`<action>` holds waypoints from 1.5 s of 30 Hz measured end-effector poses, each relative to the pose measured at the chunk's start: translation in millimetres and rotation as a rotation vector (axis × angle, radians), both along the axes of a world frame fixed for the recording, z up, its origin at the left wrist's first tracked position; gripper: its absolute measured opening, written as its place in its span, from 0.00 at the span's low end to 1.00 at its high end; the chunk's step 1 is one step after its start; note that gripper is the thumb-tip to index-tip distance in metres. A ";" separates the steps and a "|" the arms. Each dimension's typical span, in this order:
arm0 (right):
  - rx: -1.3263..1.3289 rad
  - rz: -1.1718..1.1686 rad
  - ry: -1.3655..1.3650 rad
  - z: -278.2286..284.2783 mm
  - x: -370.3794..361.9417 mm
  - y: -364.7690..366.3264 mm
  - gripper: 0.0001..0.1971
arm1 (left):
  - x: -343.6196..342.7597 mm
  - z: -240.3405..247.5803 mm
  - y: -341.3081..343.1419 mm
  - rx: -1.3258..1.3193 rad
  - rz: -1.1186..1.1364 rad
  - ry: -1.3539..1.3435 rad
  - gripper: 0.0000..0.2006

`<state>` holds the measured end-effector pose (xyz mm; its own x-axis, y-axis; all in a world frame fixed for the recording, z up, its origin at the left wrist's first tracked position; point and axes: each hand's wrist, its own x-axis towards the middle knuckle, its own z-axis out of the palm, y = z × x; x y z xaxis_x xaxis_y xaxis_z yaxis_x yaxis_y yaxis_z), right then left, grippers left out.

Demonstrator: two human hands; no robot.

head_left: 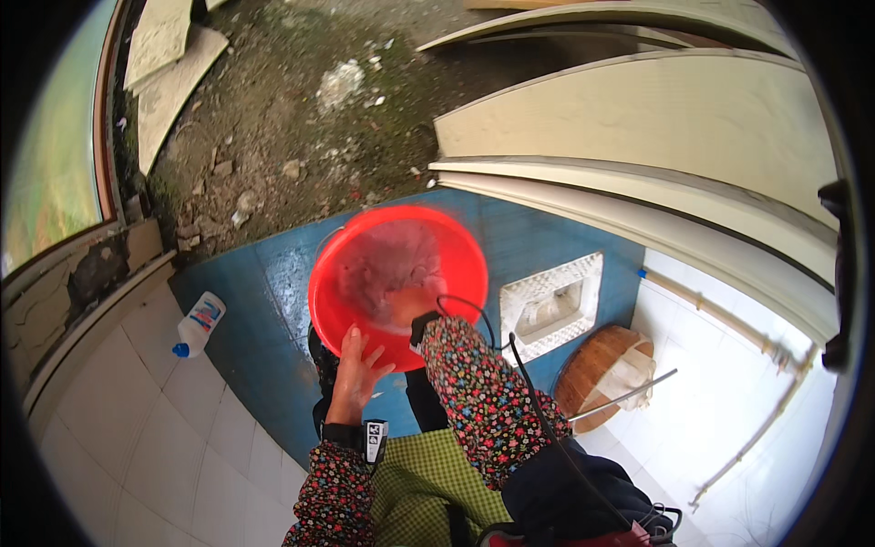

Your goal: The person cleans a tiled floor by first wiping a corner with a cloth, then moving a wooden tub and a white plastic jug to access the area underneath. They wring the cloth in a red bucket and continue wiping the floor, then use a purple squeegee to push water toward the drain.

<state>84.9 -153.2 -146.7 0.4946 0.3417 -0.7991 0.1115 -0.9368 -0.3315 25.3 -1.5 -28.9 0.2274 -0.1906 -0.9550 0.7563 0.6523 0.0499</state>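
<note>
A round red plastic basin (396,354) sits in front of me on the blue floor, its inside showing blurred, greyish-pink contents, perhaps cloudy water. My right hand (410,307) reaches down into it. Motion blur and the contents hide its fingers, so whether they grip anything cannot be made out. At the near left rim, my left hand (354,376) touches the basin with its fingers spread apart. Both forearms wear dark floral sleeves. A dark band is around the left wrist with a small white tag, and a black cable hangs along the right arm.
A white bottle with a blue cap (200,324) lies to the left. Right of the basin, a white recessed fixture (550,307) is set in the blue floor (264,251). Beside it lie a round wooden object (583,365) and a thin metal rod. Pale panels (638,118) lean beyond rubble-strewn earth.
</note>
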 end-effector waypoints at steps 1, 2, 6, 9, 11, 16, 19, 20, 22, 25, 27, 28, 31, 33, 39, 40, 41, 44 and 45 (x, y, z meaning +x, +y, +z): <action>0.093 -0.098 -0.015 16.2 -7.1 -1.5 0.14 | -0.2 6.9 0.8 -0.021 0.029 0.060 0.43; 0.144 -0.158 0.019 34.1 -13.3 -2.6 0.12 | 0.4 11.7 1.4 -0.058 0.010 0.044 0.42; 0.387 -0.631 0.171 127.8 -26.4 -1.7 0.12 | -2.5 42.5 -0.4 -0.262 -0.043 0.004 0.38; 0.524 -0.704 0.155 214.7 -26.2 -0.3 0.13 | 0.2 72.0 -6.6 -0.351 0.038 -0.155 0.32; 0.627 -0.758 0.162 269.3 -25.3 -1.7 0.12 | 7.9 95.9 -8.4 -0.524 0.192 -0.299 0.27; 0.705 -0.659 0.065 383.2 -32.1 -8.3 0.11 | 35.4 174.7 4.4 -0.475 0.007 -0.304 0.17; 0.857 -0.790 0.192 447.4 -40.3 -10.6 0.08 | 47.1 215.7 2.6 -0.367 0.001 -0.426 0.18; 0.882 -0.790 0.193 466.3 -43.8 -11.5 0.08 | 51.9 226.3 7.9 -0.325 -0.103 -0.401 0.18; 0.988 -0.845 0.204 498.2 -51.1 -15.8 0.07 | 60.8 240.1 12.3 -0.333 -0.272 -0.463 0.19; 0.978 -0.819 0.093 530.3 -59.4 -32.6 0.09 | 78.5 257.7 9.2 -0.352 -0.420 -0.559 0.20; 0.943 -0.875 -0.119 544.5 -62.6 -51.6 0.13 | 90.6 280.4 -0.3 -0.359 -0.383 -0.541 0.19; 0.929 -0.886 -0.192 550.0 -63.4 -63.3 0.15 | 96.7 296.8 -9.6 -0.355 -0.400 -0.532 0.18; 1.048 -1.081 -0.339 558.9 -59.9 -107.9 0.20 | 116.0 368.9 -49.1 -0.129 -0.767 -1.039 0.20; 1.104 -1.278 -0.261 558.7 -52.1 -146.8 0.19 | 118.1 423.9 -91.7 0.331 -1.102 -1.877 0.22; 0.910 -1.488 -0.438 588.2 -24.1 -303.5 0.10 | 154.9 547.6 -282.4 -0.223 -1.120 -1.296 0.22; 1.071 -1.500 -0.465 602.8 -22.9 -333.6 0.08 | 160.1 561.9 -316.3 -0.103 -1.178 -1.295 0.22; 0.920 -1.509 -0.558 619.8 -23.0 -364.2 0.06 | 165.0 573.5 -353.6 0.010 -1.244 -1.312 0.22; 1.162 -1.587 -0.653 669.6 -28.0 -452.7 0.09 | 173.8 610.5 -452.9 0.154 -1.405 -1.718 0.18; 1.367 -1.566 -0.633 684.4 -29.7 -480.0 0.13 | 176.1 624.7 -483.4 0.179 -1.453 -1.805 0.17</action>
